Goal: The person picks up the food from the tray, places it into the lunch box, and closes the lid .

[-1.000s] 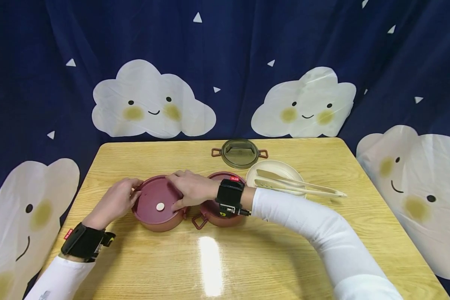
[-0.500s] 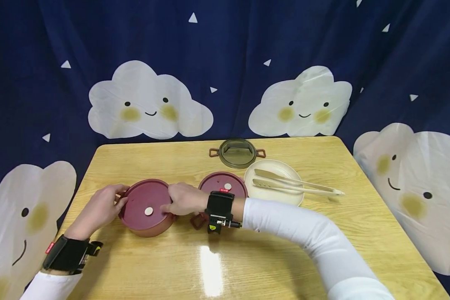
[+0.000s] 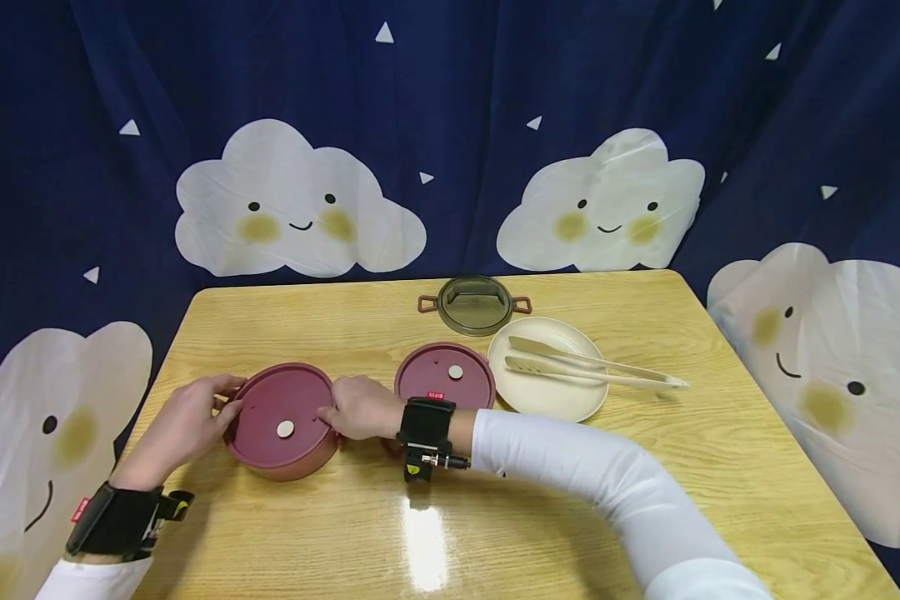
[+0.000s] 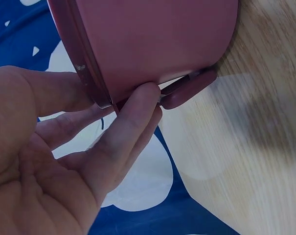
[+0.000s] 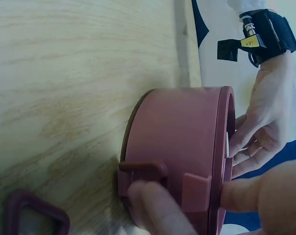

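A dark red round pot (image 3: 292,467) with a flat lid (image 3: 270,408) and a small white button stands at the left of the table. My left hand (image 3: 187,425) pinches its left rim; in the left wrist view the thumb lies over the lid edge, with fingers beneath it near the side handle (image 4: 192,89). On the opposite side my right hand (image 3: 363,406) grips the pot, thumb on the lid rim and fingers at the handle (image 5: 143,169), below a lid clip (image 5: 196,192). A second, similar lidded pot (image 3: 427,371) sits behind my right wrist, partly hidden.
Cream tongs (image 3: 570,377) lie across a cream plate (image 3: 570,406) right of the second pot. Behind them, near the back edge, is a dark see-through lidded dish (image 3: 476,307) with red side handles. A cloud-patterned curtain (image 3: 465,83) hangs behind the wooden table (image 3: 330,533).
Both hands have shifted the held pot left and slightly towards me, away from the second pot. More of the second pot's lid now shows past my right arm.
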Demonstrator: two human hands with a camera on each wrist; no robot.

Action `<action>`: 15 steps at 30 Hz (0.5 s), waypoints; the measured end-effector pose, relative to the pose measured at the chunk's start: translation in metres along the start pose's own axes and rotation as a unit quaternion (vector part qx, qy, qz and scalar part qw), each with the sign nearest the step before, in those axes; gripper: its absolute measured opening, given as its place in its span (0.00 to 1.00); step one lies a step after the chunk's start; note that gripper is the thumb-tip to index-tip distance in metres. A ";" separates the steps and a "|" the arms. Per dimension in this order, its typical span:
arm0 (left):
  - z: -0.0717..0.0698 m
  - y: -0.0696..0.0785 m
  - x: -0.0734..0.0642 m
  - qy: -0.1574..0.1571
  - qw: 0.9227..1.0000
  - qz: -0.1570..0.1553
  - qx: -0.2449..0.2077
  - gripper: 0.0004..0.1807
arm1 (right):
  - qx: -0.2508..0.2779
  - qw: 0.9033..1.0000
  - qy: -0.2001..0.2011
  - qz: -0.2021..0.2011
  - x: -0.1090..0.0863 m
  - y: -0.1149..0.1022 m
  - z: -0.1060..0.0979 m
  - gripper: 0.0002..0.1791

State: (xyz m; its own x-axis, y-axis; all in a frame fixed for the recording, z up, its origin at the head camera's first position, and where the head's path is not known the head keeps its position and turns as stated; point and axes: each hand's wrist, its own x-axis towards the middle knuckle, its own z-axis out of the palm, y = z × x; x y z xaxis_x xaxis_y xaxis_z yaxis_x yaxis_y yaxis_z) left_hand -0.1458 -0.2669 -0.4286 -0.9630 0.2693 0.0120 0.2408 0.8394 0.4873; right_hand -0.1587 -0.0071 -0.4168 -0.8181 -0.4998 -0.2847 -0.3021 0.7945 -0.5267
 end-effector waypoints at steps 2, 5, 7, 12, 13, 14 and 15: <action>0.000 0.000 -0.001 0.003 1.000 0.000 0.000 0.16 | 0.005 1.000 -0.002 0.008 0.000 -0.001 0.001 0.28; -0.001 0.000 -0.001 0.003 1.000 -0.004 -0.003 0.17 | 0.013 1.000 -0.009 0.016 0.001 -0.003 0.002 0.27; -0.002 0.000 -0.002 0.002 1.000 -0.008 -0.006 0.16 | 0.017 1.000 -0.011 0.012 0.003 -0.004 0.002 0.26; -0.003 0.000 -0.004 0.004 1.000 -0.012 -0.019 0.15 | 0.035 0.999 -0.004 0.010 0.005 -0.004 0.000 0.20; -0.003 0.000 -0.005 0.006 1.000 -0.011 -0.020 0.14 | 0.040 0.999 -0.004 0.014 0.005 -0.004 0.000 0.19; -0.003 0.000 -0.005 0.006 1.000 -0.011 -0.023 0.14 | 0.052 0.998 -0.005 0.019 0.005 -0.005 0.000 0.17; -0.003 0.000 -0.006 0.007 1.000 -0.010 -0.024 0.14 | 0.061 0.998 -0.006 0.024 0.005 -0.005 0.000 0.16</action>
State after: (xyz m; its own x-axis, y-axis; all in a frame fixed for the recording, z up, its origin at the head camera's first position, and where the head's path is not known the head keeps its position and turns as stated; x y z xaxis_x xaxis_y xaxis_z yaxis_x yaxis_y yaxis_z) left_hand -0.1402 -0.2697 -0.4261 -0.9693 0.2457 0.0136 0.2156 0.8211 0.5284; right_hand -0.1617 -0.0133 -0.4157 -0.8237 -0.4676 -0.3207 -0.2013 0.7699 -0.6056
